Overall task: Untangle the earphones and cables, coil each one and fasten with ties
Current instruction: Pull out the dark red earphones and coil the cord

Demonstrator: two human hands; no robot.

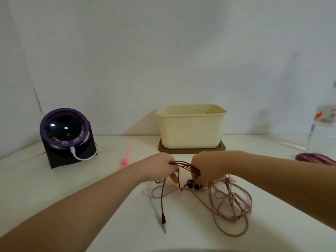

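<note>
Head view: our left hand [160, 167] and right hand [207, 168] grip red earphone [184, 167] loops; dangling earbuds [193, 186] may snag the pink cable [229, 202] pile.

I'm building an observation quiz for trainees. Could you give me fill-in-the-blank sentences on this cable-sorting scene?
1. The left hand and the right hand both hold loops of the dark ____ earphone cable.
2. The pink tie lies on the table to the ____ of the left hand.
3. The cream box stands on a flat ____ base.
Missing words: red; left; brown.
</note>
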